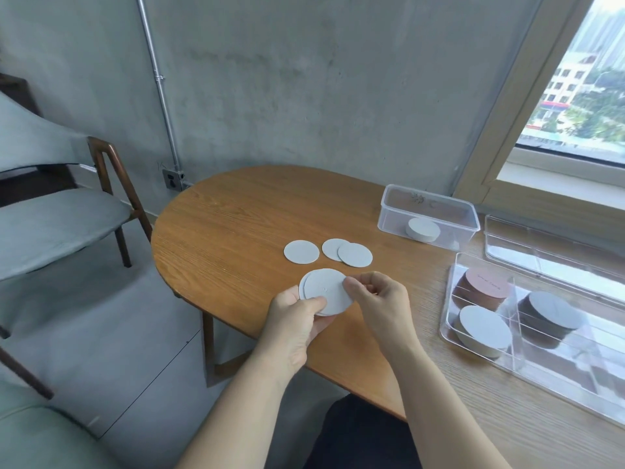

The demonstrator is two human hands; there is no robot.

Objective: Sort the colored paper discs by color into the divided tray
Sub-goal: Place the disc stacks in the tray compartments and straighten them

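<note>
Three loose pale discs lie flat on the table [236,211]: a single disc [301,252] on the left, then an overlapping pair [348,253] just beside it. They look like a staging spot, not yet sorted.

Just in front, the left hand [297,319] cradles a small held stack [326,292] of pale discs, with its thumb on top and fingers curled under. It's acting as the magazine.

The right hand [382,299] pinches the top disc's right edge between thumb and fingertips, probably to peel one off or check its colour.

Further right is a small clear box [392,211] with a white stack [422,229] inside.

At far right, the divided tray [554,363] holds three stacks:
- a brown stack [483,289] in the back-left cell
- a pale-topped stack [485,326] in front of it
- a dark stack with a pale top [554,313] across the divider

The stacks lean, so the next drop may slide. A clear lid [554,245] lies behind the tray.
</note>
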